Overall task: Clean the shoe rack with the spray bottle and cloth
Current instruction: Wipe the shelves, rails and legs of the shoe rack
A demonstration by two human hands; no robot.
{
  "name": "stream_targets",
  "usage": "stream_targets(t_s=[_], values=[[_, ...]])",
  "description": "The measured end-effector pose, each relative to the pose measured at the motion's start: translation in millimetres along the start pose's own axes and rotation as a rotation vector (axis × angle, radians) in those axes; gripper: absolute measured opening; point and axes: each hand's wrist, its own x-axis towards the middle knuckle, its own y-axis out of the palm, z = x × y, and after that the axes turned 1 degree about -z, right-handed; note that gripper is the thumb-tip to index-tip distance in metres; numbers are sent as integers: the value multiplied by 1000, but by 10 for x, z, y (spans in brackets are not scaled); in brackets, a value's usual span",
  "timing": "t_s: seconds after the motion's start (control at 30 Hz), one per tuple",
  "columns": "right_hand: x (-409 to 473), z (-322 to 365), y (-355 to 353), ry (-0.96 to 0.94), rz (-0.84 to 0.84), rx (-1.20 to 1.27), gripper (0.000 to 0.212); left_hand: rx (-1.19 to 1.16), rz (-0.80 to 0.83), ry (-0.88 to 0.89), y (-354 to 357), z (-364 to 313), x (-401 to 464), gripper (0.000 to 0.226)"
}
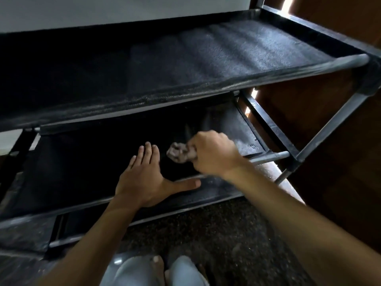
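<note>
The black shoe rack (185,65) is filling the frame, its upper fabric shelf (206,54) sweeping from nine o'clock across to three o'clock, and the lower fabric shelf (86,162) is sitting beneath it through the centre, where all the action is. A grey metal tube (270,157) is running along the lower shelf's front edge out toward three o'clock, and a dark speckled floor (216,230) is showing at five o'clock. Two pale knees (144,271) are poking in at six o'clock. Now the left hand (144,180) is lying flat, palm down, over the front edge of the lower shelf just below centre: fingers straight and close together, pointing toward twelve o'clock, thumb stretched out toward three o'clock along the front bar. The right hand (214,153) is working just right of centre, fingers curled tight into a fist, gripping a small crumpled grey cloth (179,154). The cloth is bunching out of the fist toward nine o'clock, down against the lower shelf's fabric, blurred, between the two hands.
</note>
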Motion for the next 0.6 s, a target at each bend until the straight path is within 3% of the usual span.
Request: stream_targets(t_s=[0.13,0.3,0.37,0.47,0.6], values=[[-67,72,89,31,-49,51,28,2,20,-2,0,-7,6,160],[682,-94,144,171,-288,-2,28,23,-14,-9,-10,-9,-15,160],[878,-171,65,223,-310,17,28,19,-17,-6,-15,-19,-37,159],[768,-221,47,225,-251,-19,25,-2,-9,-5,-17,-7,-32,159],[94,-456,-128,218,85,23,20,-11,-20,13,-6,-4,-35,160]])
